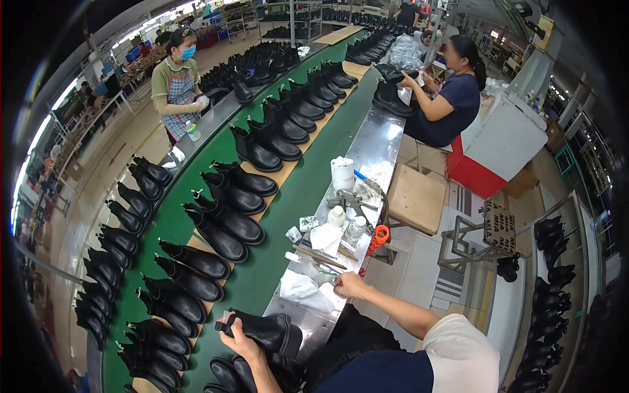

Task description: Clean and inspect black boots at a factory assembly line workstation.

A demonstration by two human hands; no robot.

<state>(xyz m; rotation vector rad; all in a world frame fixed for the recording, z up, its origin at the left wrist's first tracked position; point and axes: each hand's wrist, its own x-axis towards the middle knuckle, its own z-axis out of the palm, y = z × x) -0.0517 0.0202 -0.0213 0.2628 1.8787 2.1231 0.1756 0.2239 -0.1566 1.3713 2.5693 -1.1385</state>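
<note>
My left hand grips a black ankle boot by its upper shaft. The boot lies on its side over the near end of the metal work surface, its sole toward my body. My right hand is at the right edge of that surface, fingers closed; what they hold, if anything, is too small to name. Beside those fingers lies a crumpled white cloth. Just beyond are thin wooden-handled tools, a white paper sheet, a white bottle and a clear bottle.
Paired black boots line the green conveyor on tan boards. An orange-handled tool hangs at the bench edge, near a stool. One co-worker handles boots at the far right; another stands across the conveyor.
</note>
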